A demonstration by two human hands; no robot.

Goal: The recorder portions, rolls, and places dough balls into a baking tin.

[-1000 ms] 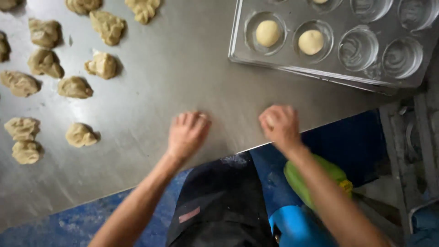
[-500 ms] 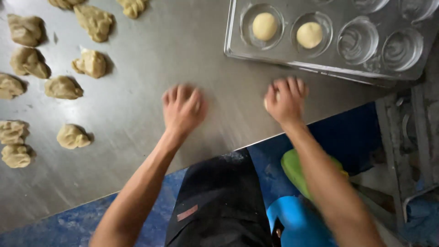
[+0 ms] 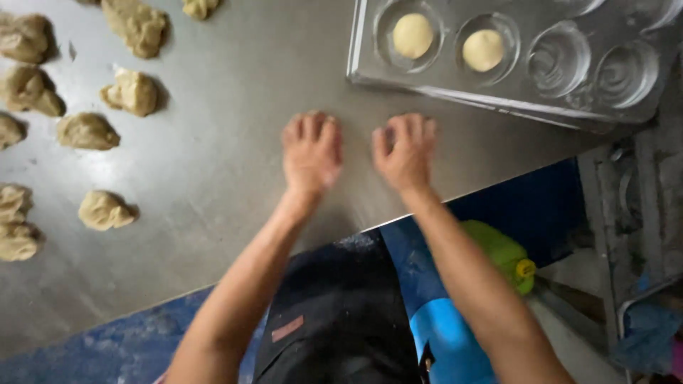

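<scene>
Hands [image 3: 311, 151] seemingly pressed on table [image 3: 213, 163]

1. Bare forearms, no sleeves, no rings or watch on the hands: left hand [image 3: 311, 153], right hand [image 3: 405, 153].
2. Dark apron [image 3: 341, 313], dusted pale, small reddish patch.

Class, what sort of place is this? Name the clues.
Probably a bakery workbench: rough dough lumps lie on a steel table, and a moulded metal tray holds two rounded dough balls.
</scene>
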